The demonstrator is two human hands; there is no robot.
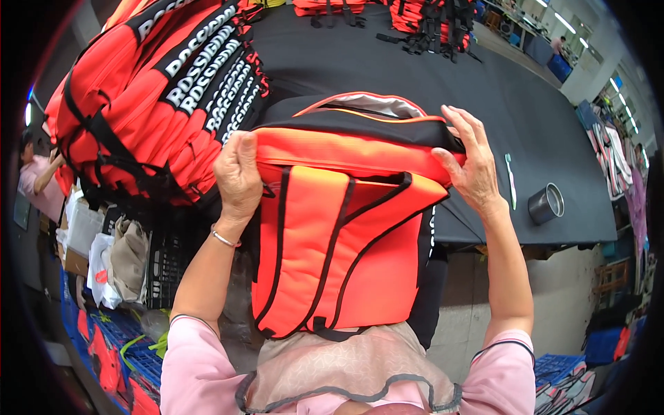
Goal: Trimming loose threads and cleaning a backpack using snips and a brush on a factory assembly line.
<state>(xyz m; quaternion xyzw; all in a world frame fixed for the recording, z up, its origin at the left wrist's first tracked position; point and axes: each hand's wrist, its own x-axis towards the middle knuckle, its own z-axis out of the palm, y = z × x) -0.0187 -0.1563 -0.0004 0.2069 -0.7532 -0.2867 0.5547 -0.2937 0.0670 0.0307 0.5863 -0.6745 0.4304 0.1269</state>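
An orange-red backpack (387, 277) with black trim rests against my lap and the table's near edge, its padded shoulder straps (311, 228) facing me. At its top, the opening (377, 105) gapes and shows a pale grey lining. My left hand (240, 173) is closed on the upper left corner, thumb on top and fingers partly hidden. On the upper right corner my right hand (472, 159) pinches the fabric, its thumb on the near side and its fingers over the black edge. The bag's lower end lies by my mesh apron (346, 360).
A tall stack of red backpacks (166, 90) stands left on the dark table (526, 124). Further red bags (432, 24) lie at the far edge. A toothbrush (511, 181) and a metal cup (546, 203) are at right. Crates (166, 266) stand lower left. Other people work in the background.
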